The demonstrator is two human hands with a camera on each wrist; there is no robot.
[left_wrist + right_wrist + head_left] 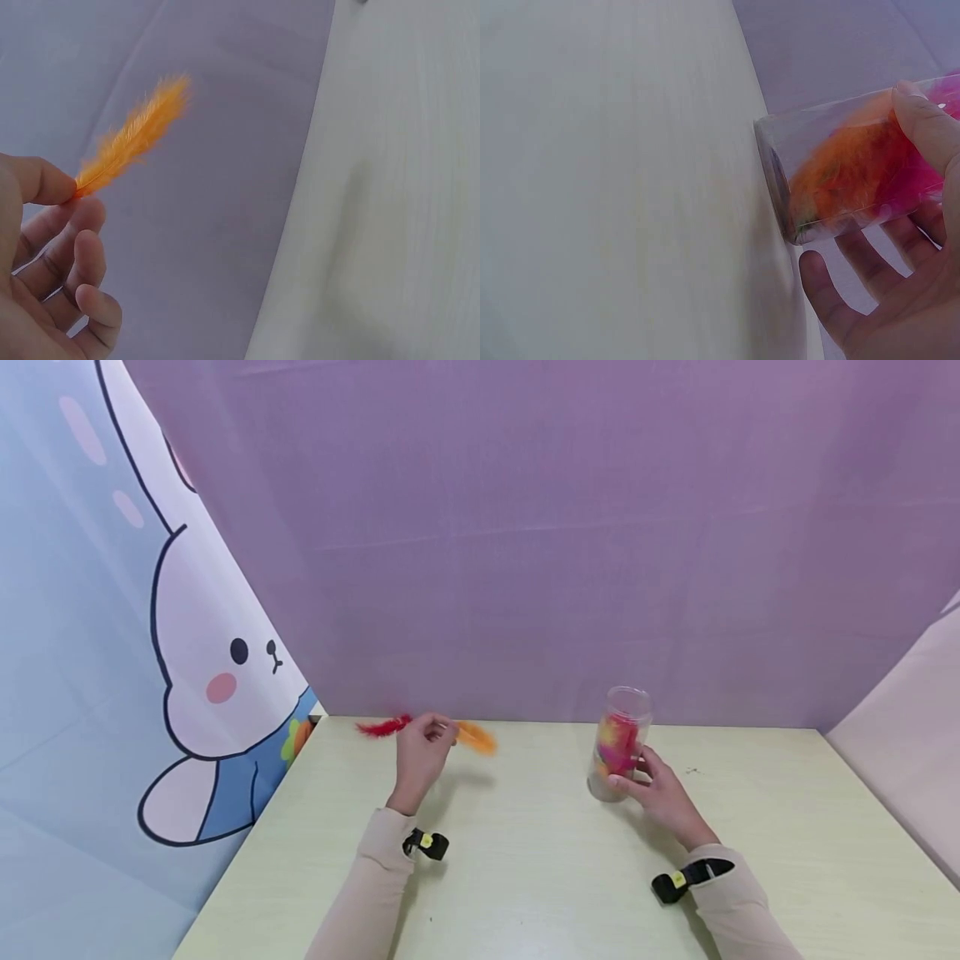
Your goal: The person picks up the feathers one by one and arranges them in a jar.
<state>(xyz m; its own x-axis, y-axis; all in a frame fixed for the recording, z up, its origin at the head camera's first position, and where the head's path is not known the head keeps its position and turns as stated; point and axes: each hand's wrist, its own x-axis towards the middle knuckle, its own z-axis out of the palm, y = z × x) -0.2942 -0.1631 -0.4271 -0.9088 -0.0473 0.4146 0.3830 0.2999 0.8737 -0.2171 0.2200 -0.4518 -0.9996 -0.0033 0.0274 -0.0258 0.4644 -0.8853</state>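
My left hand (423,756) pinches an orange feather (135,139) by its quill end between thumb and index finger, its other fingers loosely bent. Held above the table, the feather points right in the head view and casts a shadow below. Just left of that hand is a red feather (384,727), partly hidden behind it. My right hand (663,797) holds a clear plastic jar (628,702) near its lower half, thumb on one side and fingers on the other. The jar stands upright, open at the top, with orange, yellow, red and pink feathers (847,172) inside.
Both hands work over a pale wood-grain table (525,860). A purple cloth (555,543) hangs along its back edge, and a blue cloth with a cartoon rabbit (217,660) is at the left. Small dark marks (693,770) lie right of the jar.
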